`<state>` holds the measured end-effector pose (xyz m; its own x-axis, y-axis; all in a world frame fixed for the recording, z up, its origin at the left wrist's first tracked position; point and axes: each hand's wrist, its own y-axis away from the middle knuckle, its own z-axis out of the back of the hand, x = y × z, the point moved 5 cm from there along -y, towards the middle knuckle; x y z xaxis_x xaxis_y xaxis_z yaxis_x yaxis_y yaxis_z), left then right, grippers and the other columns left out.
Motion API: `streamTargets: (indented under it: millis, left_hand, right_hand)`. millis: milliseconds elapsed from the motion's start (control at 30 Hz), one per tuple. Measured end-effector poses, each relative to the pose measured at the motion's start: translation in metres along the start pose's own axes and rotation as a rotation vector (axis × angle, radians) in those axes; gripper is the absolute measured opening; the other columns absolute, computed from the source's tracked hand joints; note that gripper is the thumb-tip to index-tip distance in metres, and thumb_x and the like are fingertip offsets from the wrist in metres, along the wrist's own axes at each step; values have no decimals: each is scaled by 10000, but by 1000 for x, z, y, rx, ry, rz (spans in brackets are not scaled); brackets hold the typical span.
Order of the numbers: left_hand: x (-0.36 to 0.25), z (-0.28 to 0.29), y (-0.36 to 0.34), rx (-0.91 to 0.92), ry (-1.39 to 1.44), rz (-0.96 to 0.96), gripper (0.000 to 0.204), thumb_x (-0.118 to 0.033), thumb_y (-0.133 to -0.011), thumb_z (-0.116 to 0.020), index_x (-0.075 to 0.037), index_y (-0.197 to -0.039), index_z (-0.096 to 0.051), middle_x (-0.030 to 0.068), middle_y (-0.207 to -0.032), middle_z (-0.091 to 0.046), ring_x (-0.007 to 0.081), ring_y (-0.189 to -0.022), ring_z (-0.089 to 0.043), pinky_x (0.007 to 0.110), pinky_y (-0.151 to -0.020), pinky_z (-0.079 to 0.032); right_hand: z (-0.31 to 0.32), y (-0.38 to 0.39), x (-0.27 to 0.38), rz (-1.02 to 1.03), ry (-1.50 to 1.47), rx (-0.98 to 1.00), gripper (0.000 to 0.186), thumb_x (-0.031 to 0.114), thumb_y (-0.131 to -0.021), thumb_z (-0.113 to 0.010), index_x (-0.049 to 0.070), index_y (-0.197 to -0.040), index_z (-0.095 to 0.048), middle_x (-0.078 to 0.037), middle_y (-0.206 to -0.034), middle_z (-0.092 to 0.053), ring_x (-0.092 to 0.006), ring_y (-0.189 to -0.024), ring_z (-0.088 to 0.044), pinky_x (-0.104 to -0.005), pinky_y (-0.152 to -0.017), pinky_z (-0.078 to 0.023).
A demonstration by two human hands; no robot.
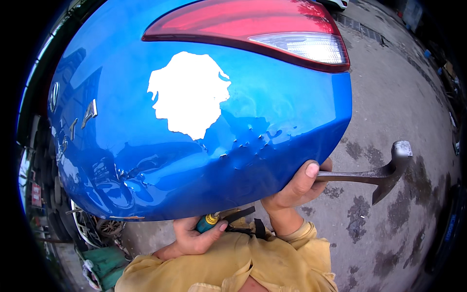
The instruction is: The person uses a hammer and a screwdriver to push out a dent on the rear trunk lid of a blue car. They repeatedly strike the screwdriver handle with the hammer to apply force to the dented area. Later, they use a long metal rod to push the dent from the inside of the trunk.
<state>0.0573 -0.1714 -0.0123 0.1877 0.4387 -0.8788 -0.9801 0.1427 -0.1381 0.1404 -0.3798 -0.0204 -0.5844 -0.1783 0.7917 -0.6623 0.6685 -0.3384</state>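
Observation:
A dented blue car body panel (262, 92) fills the middle, with a jagged white patch (187, 92) and small dimples to its lower right. My right hand (299, 187) grips a metal hammer (386, 173) at the panel's lower right edge. The hammer's shaft points right; its head has a blunt face above and a tapered end below. Below the panel's bottom edge, my left hand (197, 238) is closed round a teal-and-yellow tool handle (208, 222). The rest of that tool is hidden behind the panel.
A red and clear tail light (258, 29) sits above the patch. Creased metal (131, 185) and raised silver letters (90, 112) are at the panel's left. Stained concrete floor (389, 107) stretches to the right. At lower left are a wheel (111, 226) and a green object (104, 265).

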Motion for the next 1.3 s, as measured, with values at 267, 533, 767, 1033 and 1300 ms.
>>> streamTargets:
  millis: [267,533,767,1033,1300]
  left_hand:
    - [0,-2,2,-36,-7,-15,363,-84,-727,-800,63,-1043,-697,152,-990,-708,244,-892,-667,335,-806,-509]
    - [1,3,-3,-57,-9,-174,325,-133,-766,-787,74,-993,-680,133,-902,-675,213,-811,-617,320,-756,-465]
    - [-23,-1,0,-64,-12,147,289,-200,-813,-799,43,-877,-656,42,-691,-623,96,-636,-549,255,-592,-446]
    - [-17,3,4,-21,-95,172,270,-156,-792,-804,56,-898,-674,100,-700,-657,143,-626,-620,289,-596,-483]
    - [-7,3,4,-57,-152,-59,267,-117,-760,-779,64,-923,-668,98,-766,-657,163,-678,-602,283,-635,-470]
  right_hand:
    - [3,-2,-3,59,-56,-31,396,405,-958,-557,40,-823,-486,-79,-799,-628,-129,-738,-563,-288,-631,-462]
    - [-2,-2,-1,115,-37,23,366,384,-973,-550,55,-829,-477,-65,-825,-601,-126,-779,-545,-288,-674,-454]
    - [4,8,-10,80,-16,-149,357,406,-962,-552,59,-908,-486,-50,-827,-575,-126,-755,-565,-266,-632,-479]
    - [2,8,-11,107,-25,-159,371,411,-960,-558,52,-905,-487,-51,-815,-575,-121,-740,-577,-259,-607,-492]
    - [2,9,-5,34,-139,-111,359,368,-956,-581,29,-870,-502,-63,-811,-597,-116,-746,-542,-284,-653,-460]
